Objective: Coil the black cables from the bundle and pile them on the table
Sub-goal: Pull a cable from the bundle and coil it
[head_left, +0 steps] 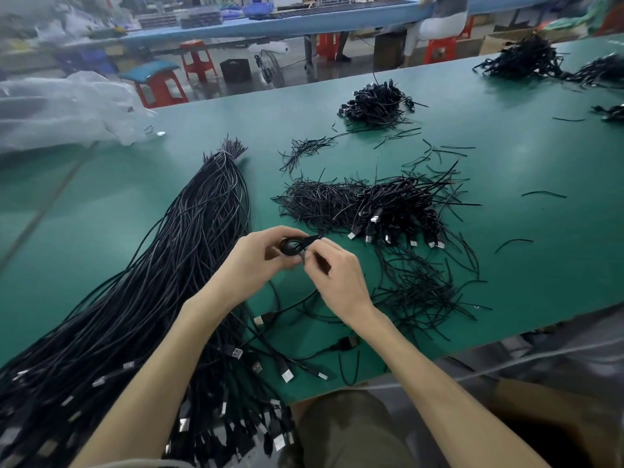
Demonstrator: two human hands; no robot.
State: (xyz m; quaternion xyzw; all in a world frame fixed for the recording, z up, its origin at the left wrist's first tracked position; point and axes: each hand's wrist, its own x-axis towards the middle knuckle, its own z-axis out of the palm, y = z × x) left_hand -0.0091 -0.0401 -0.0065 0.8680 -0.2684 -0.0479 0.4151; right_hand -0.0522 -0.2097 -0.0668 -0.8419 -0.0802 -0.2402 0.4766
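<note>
A long bundle of black cables (189, 251) lies slanting across the left of the green table (101, 211), tied near its far end, with USB plugs fanned out at the near edge. My left hand (260, 255) holds a small coil of black cable (293, 246) between thumb and fingers. My right hand (332, 268) pinches the cable's end right beside the coil. A pile of coiled cables with silver USB plugs (398, 214) sits just beyond my hands to the right.
Short black ties (317, 201) lie heaped left of the pile, with more scattered about. Other cable piles sit farther back (378, 103) and at the far right (526, 59). Clear plastic sheeting (60, 109) covers the table's far left. Red stools and a blue bench stand behind.
</note>
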